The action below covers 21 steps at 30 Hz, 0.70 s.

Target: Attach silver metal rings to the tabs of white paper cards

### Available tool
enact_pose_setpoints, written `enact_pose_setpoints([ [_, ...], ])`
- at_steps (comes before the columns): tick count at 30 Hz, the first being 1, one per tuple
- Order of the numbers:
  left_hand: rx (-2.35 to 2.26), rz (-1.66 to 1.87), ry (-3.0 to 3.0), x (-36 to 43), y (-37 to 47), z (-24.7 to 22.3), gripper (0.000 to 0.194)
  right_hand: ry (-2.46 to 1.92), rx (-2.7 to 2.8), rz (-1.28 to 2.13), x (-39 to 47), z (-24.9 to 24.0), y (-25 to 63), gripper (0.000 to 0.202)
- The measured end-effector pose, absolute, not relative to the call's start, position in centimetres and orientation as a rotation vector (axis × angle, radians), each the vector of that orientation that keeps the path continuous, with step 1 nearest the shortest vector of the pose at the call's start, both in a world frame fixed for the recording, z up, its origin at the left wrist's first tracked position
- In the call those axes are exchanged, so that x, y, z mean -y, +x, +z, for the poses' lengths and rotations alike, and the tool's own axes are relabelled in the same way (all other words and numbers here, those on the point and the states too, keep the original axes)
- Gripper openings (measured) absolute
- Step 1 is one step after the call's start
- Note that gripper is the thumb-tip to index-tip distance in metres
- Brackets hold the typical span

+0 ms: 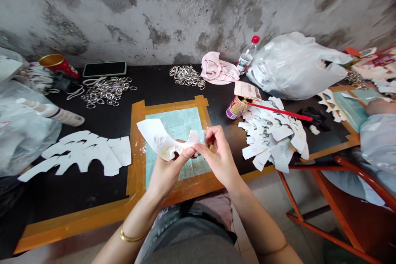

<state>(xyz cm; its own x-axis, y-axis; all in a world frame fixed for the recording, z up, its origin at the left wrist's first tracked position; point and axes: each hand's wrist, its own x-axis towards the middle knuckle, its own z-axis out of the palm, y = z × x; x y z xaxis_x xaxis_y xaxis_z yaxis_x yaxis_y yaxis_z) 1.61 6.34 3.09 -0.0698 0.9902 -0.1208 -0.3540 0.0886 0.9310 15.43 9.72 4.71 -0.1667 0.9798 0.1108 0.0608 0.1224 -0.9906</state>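
One black tabletop [107, 121] is supporting a blue sheet [192, 120], with a white cut-out [156, 134] being held above it.
Right of the sheet, a plastic bag [293, 66] is slumping farther back and a pile of white pieces [272, 132] is lying nearer. The left hand [167, 171] is closing its grip on the cut-out's lower edge; the right hand [221, 159] is pinching its narrow end, fingers nearly together. The step appears to be fingertip shaping; the next move is probably calling for light, even pressure. Beyond the sheet's right, a bottle [246, 58] and printed cup [235, 108] are showing unreadable labels.
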Motion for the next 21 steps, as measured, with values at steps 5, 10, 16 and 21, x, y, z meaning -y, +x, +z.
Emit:
enact_pose_setpoints([
  [5,-0.972,1.452,0.540,-7.5,2.6,3.0,0.016,-1.086,1.437,1.143,-10.1,4.2,15.3,0.021],
  [10,-1.054,1.736,0.342,-8.8,4.1,2.6,0.024,-1.143,1.587,0.633,-9.6,4.3,14.7,0.011],
  [16,-1.186,1.898,0.375,-8.5,5.2,2.6,0.017,-1.245,1.688,0.460,-9.2,3.6,13.5,0.013],
  [21,-1.361,1.983,0.506,-8.2,5.4,2.1,0.018,-1.196,1.609,0.491,-9.3,3.4,13.4,0.012],
])
